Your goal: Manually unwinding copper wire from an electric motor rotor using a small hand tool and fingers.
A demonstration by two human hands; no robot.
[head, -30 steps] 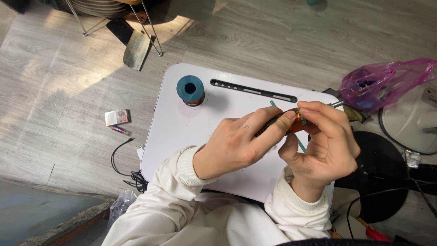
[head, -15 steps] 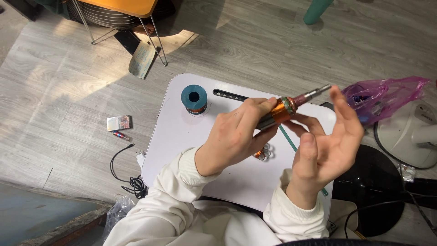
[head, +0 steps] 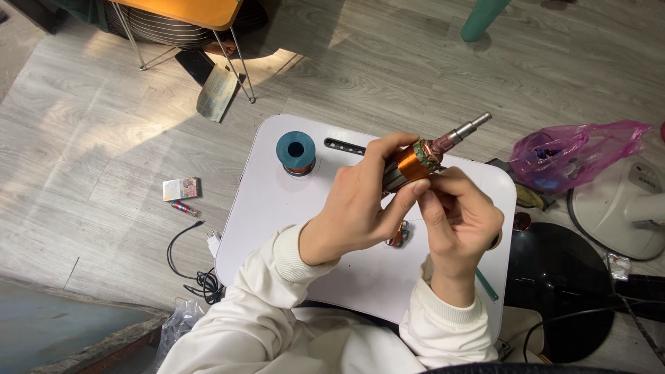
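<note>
My left hand (head: 357, 204) grips a motor armature (head: 415, 161) with orange copper winding and a steel shaft pointing up to the right, held above the small white table (head: 277, 208). My right hand (head: 460, 221) sits just below it, its fingertips touching the winding end of the armature. A teal spool of copper wire (head: 296, 154) stands on the table's far left. A small copper-coloured part (head: 400, 235) lies on the table under my hands. A green stick (head: 486, 285) pokes out below my right wrist.
A black slotted bar (head: 344, 146) lies at the table's far edge. A pink plastic bag (head: 568, 154) and a white fan base (head: 623, 208) are on the floor to the right, beside a black round base (head: 561, 284). A small box (head: 180, 188), a cable and plug (head: 201, 263) lie left.
My right hand, open and apart half a second ago, has closed in and now touches the armature. The armature has tilted more upright; the view has shifted slightly.
</note>
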